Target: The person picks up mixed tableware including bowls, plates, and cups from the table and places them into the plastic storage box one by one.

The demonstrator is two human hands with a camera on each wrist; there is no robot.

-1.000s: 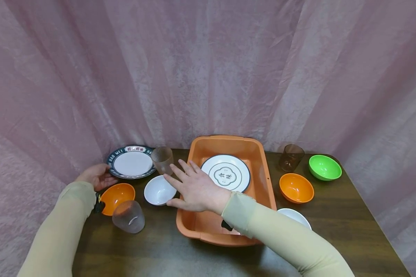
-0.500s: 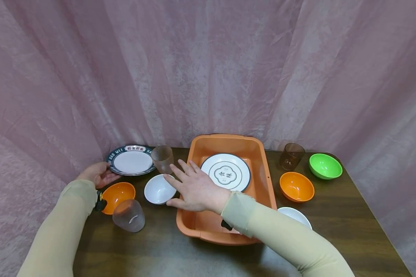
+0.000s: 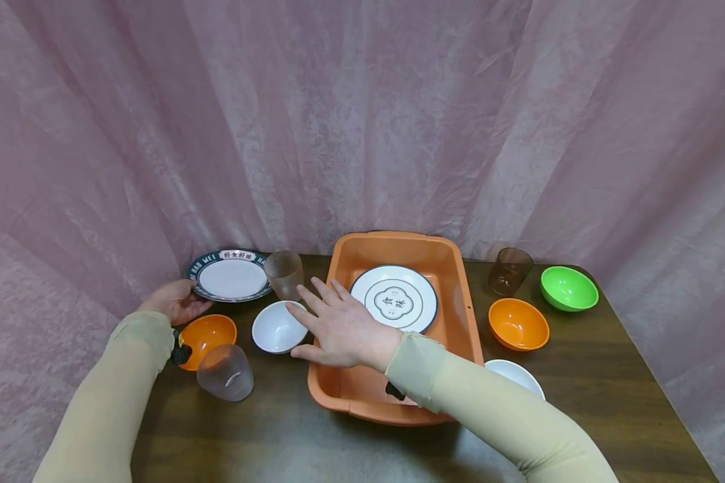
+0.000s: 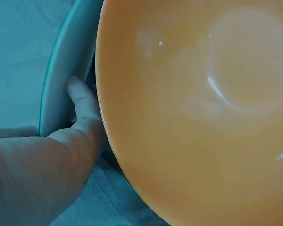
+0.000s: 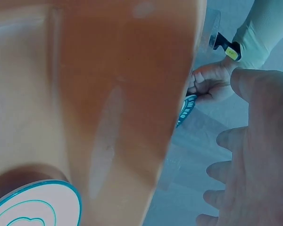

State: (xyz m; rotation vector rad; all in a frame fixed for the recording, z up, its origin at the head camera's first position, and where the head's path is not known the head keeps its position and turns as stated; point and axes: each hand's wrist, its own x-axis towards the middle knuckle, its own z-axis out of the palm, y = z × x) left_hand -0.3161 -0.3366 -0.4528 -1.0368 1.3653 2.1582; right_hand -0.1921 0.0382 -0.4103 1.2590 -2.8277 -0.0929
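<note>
At the far left, my left hand (image 3: 178, 302) grips the near-left edge of a white plate (image 3: 232, 280) with a dark patterned rim. In the left wrist view the thumb lies along the plate (image 4: 68, 61), close beside an orange bowl (image 4: 179, 117). My right hand (image 3: 344, 329), fingers spread and holding nothing, hovers over the left side of an orange basin (image 3: 399, 236) and overlaps the edge of a white bowl (image 3: 274, 329). A white plate with a blue rim (image 3: 368, 295) lies inside the basin. Part of the basin is hidden by my right arm.
On the left, a clear frosted cup (image 3: 226, 376) leans by the orange bowl, and a brownish cup (image 3: 284, 275) stands beside the plate. Right of the basin are a brown cup (image 3: 509, 272), a green bowl (image 3: 568, 288), an orange bowl (image 3: 517, 325) and a white bowl (image 3: 513, 376).
My left hand has shifted slightly rightward at the plate's edge. The right hand holds the same pose, and the whole head view has drifted a little.
</note>
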